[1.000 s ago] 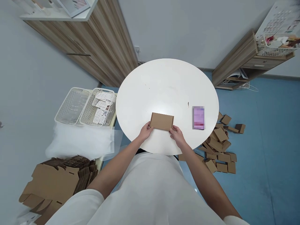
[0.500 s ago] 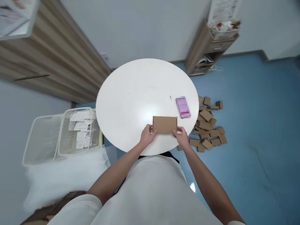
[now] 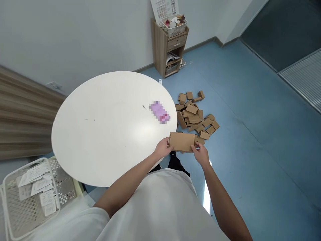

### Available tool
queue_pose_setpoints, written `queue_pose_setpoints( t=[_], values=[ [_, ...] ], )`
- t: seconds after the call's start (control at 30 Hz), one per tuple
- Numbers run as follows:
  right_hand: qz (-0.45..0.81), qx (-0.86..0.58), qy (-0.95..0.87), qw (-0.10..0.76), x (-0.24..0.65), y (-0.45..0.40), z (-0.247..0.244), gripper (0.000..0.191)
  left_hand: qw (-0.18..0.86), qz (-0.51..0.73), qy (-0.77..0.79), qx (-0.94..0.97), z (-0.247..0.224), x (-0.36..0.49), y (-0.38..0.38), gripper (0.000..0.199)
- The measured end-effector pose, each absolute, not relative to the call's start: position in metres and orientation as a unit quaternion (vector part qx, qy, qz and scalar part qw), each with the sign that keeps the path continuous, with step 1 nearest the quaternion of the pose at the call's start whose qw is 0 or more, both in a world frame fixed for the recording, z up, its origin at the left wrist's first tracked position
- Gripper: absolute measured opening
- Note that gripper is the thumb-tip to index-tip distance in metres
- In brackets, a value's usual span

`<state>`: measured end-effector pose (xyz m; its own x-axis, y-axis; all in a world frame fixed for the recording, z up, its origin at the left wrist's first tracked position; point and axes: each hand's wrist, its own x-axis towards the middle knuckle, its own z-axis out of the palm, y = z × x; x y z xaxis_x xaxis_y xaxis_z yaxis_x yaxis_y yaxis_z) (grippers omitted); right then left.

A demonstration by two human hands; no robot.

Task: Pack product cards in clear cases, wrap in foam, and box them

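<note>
Apparently closed box (image 3: 182, 142) between left hand (image 3: 162, 148) and right hand (image 3: 201, 154), contents hidden.

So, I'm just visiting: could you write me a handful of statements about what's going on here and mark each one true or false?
1. The left hand and right hand hold one cardboard box between them. True.
2. A blurred-out purple item lies on the white table. True.
3. The heap of boxes sits on the white table. False: it lies on the blue floor.
4. The basket at the lower left holds papery white items. True.
5. The right hand is empty. False: it grips the right-hand end of the cardboard box.
</note>
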<state>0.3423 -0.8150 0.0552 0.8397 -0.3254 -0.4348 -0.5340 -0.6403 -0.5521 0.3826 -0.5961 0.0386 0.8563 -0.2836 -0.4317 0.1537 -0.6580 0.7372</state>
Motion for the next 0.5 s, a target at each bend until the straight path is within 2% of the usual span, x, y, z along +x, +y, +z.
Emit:
queue_pose_setpoints(
  t=[0.13,0.27,0.4,0.5],
  values=[
    [0.164,-0.898,0.247,0.324,0.369,-0.864,0.045,0.045,0.402,-0.292,-0.048,0.866,0.034,0.422,-0.65,0.045],
    [0.136,-0.899,0.24,0.34,0.413,-0.917,0.041,0.051,0.464,-0.286,-0.078,0.835,0.033,0.473,-0.71,0.051],
    [0.071,-0.874,0.244,0.414,0.451,-0.963,0.039,0.073,0.548,-0.272,-0.117,0.782,0.034,0.519,-0.761,0.065],
    [0.042,-0.852,0.235,0.466,0.46,-0.983,0.03,0.087,0.557,-0.28,-0.115,0.773,0.033,0.532,-0.779,0.076]
  ],
)
